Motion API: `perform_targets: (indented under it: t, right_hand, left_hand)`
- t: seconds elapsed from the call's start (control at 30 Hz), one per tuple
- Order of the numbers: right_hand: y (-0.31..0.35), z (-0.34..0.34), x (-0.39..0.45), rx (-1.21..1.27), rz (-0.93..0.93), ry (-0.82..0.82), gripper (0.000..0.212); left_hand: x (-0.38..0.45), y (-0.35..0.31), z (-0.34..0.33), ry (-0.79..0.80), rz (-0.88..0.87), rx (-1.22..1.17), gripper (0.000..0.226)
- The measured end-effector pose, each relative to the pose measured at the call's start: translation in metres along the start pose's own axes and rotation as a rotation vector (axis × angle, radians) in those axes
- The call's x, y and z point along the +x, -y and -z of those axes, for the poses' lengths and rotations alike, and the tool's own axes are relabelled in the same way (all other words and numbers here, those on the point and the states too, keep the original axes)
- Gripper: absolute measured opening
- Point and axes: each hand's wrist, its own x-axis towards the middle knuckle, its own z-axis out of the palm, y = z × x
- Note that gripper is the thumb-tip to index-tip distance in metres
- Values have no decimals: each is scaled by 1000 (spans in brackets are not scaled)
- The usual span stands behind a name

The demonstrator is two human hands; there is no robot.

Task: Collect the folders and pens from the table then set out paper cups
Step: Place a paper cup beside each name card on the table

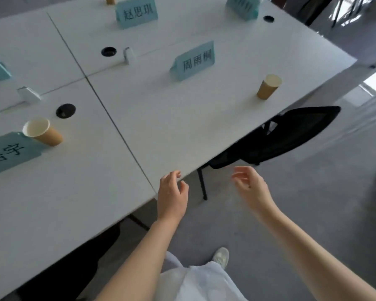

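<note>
From the head view, both my hands are empty. My left hand hangs at the bench edge, low in the middle of the frame, fingers loosely curled round nothing. My right hand is off the edge over the floor, just as slack, the two a little apart.

No folders or pens show on the bench anywhere in frame, so I judge collecting is done here and cups are the step in hand. One paper cup stands at right of centre, near the far edge and in front of the name card. A second cup stands at the left, touching or just beside another name card; I cannot tell which. A third cup is cut off by the top of the frame.

The risks, as I see them: these cups look light and empty, so a careless sweep of my arm across the bench could tip one. The right-hand cup sits close enough to the edge that a nudge could send it onto the black chair below. I hold no spare cups, so any seat out of view may go unserved.
</note>
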Motion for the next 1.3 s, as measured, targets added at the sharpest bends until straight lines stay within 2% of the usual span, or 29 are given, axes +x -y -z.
perform_targets:
  t: [0.1,0.27,0.53,0.77,0.97,1.07,1.3]
  right_hand:
    - [-35,65,9,-10,0,-19,23]
    - [-69,129,27,-7,-42,-7,26]
    - [-81,200,109,23,5,-36,27]
    - [-65,235,218,-4,26,76,29]
    - [-53,269,301,-146,82,212,35]
    - [-51,281,338,-176,108,261,37]
    - [-52,274,426,-234,238,470,60]
  left_hand:
    - [-8,-54,-53,44,-16,-16,29]
    - [-11,-116,-112,104,-99,-22,29]
    - [40,-189,-169,64,-132,-35,28]
    - [121,-225,-215,1,19,-36,30]
    - [185,-244,-254,88,49,158,33]
    - [212,-253,-263,60,113,223,36]
    - [243,-271,-298,-56,279,203,45]
